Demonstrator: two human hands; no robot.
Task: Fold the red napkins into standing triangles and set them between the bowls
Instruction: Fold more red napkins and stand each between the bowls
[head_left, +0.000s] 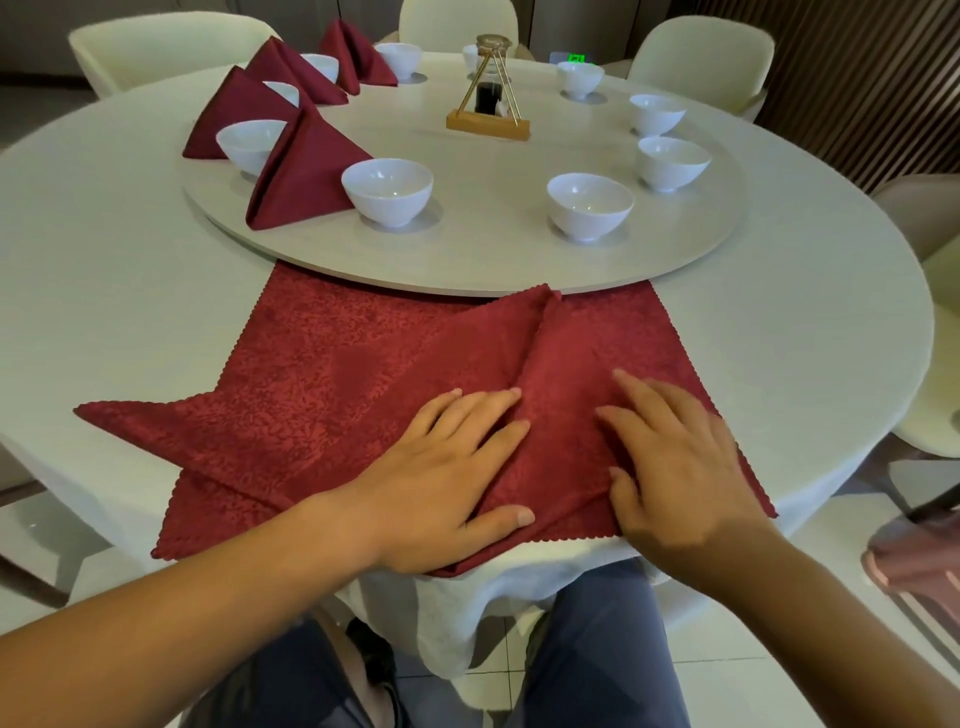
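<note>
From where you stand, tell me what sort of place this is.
Probably a restaurant dining room: a round table with a lazy Susan, white bowls ringed on it, folded red napkins standing between some, cream chairs around it.

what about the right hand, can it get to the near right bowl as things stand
Probably yes. The right hand lies flat on the red napkin, holding nothing; the bowl stands just beyond, near the turntable rim, with only flat cloth and bare board between them.
</note>
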